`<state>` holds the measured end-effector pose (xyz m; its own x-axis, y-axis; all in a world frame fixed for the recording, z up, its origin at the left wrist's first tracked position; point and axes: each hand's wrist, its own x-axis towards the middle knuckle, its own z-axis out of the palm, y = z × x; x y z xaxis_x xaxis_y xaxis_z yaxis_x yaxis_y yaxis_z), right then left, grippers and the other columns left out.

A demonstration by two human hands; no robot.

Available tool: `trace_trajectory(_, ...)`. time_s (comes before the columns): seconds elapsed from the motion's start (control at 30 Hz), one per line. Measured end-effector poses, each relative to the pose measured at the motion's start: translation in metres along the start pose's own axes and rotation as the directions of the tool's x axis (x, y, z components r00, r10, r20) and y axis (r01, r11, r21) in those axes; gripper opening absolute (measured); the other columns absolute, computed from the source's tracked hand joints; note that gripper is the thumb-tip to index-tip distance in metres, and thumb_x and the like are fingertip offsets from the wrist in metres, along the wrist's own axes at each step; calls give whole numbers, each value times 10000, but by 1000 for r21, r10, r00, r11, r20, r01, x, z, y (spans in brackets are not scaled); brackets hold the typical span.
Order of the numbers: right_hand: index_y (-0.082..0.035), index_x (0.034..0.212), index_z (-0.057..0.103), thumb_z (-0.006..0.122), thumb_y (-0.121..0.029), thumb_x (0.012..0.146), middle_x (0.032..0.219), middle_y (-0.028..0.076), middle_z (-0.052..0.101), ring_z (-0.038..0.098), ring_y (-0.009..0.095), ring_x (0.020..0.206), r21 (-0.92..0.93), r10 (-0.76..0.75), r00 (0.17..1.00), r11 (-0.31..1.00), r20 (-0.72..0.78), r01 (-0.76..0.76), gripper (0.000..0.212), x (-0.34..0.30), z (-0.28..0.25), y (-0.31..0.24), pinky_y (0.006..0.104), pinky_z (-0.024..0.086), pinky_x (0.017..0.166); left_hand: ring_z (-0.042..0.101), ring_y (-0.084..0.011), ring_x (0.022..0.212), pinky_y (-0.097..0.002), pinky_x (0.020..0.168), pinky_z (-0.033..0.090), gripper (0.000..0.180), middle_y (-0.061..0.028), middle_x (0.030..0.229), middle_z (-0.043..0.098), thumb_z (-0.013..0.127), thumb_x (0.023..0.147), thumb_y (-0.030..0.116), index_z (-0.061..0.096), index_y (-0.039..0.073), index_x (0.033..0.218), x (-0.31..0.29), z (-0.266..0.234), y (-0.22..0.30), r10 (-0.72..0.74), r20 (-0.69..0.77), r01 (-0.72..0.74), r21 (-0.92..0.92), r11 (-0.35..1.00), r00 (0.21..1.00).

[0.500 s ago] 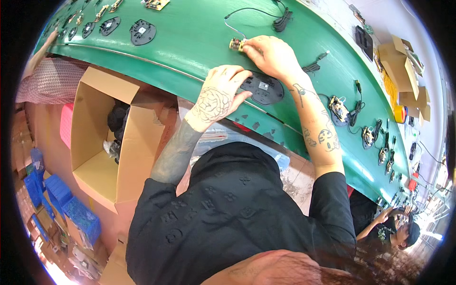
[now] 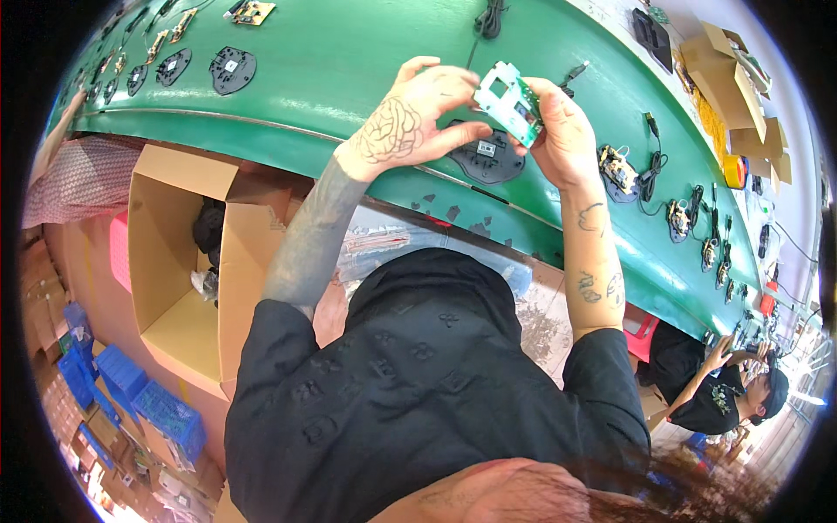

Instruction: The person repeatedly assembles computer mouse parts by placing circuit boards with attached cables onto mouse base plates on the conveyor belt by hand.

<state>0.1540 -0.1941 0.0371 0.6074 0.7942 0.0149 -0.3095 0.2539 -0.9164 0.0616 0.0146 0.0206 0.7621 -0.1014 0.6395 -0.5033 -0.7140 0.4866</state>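
Note:
My right hand (image 2: 562, 135) grips a green circuit board (image 2: 498, 105) by its right edge, tilted up above the green work surface. My left hand (image 2: 405, 124) is at the board's left side, thumb and fingers apart, with fingertips close to its edge; whether they touch it I cannot tell. Below both hands lies a black plastic base plate (image 2: 490, 167) with a small pale label, partly covered by my left thumb. A coiled black cable (image 2: 490, 21) rests beyond the board, its lead running toward it.
More black base plates (image 2: 233, 71) lie along the green conveyor (image 2: 349, 52) to the left. On the right are plates with boards (image 2: 619, 177) and cables. An open cardboard box (image 2: 183, 327) stands below left. Other people are at both ends.
My right hand has turned the board up so its green face shows and brought it nearer. My left hand has lifted off the base plate toward the board. Parts on the left have shifted leftward.

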Motion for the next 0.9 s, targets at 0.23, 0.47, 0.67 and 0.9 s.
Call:
trace_trajectory(0.23, -5, 1205, 612, 677, -183, 970, 1031, 34, 701, 629, 77, 901, -154, 93, 972, 980, -214, -127, 302, -2, -23, 10, 218, 491, 802, 554, -176, 656, -320, 719, 509, 161, -27, 759, 637, 746, 887, 202, 689, 52, 907, -15, -15, -8, -212, 128, 210, 26, 977, 969)
trace_trajectory(0.47, 13, 1198, 623, 673, -176, 972, 1043, 47, 706, 626, 79, 936, -271, -47, 945, 962, -323, -45, 298, 8, -29, 21, 235, 495, 839, 545, -119, 625, -263, 544, 461, 144, -67, 768, 603, 707, 925, 149, 659, 14, 915, -28, -2, -2, -267, 57, 271, -69, 960, 962)
trace_trajectory(0.67, -24, 1154, 654, 716, -198, 932, 1006, 36, 718, 625, 72, 848, -498, -62, 958, 862, -280, -90, 288, 4, -26, 19, 235, 503, 772, 570, -200, 639, -334, 651, 467, 120, -55, 771, 599, 697, 887, 140, 641, 41, 848, -31, -3, -2, -271, 202, 270, 36, 962, 941)
trace_trajectory(0.9, -40, 1106, 682, 732, -291, 893, 945, 46, 743, 595, 72, 712, -672, -12, 929, 694, -370, -259, 334, -5, -32, 15, 259, 496, 687, 575, -202, 816, -379, 929, 359, 172, -23, 794, 573, 674, 872, 259, 643, 116, 782, -30, 6, -2, -290, 307, 255, 150, 955, 906)
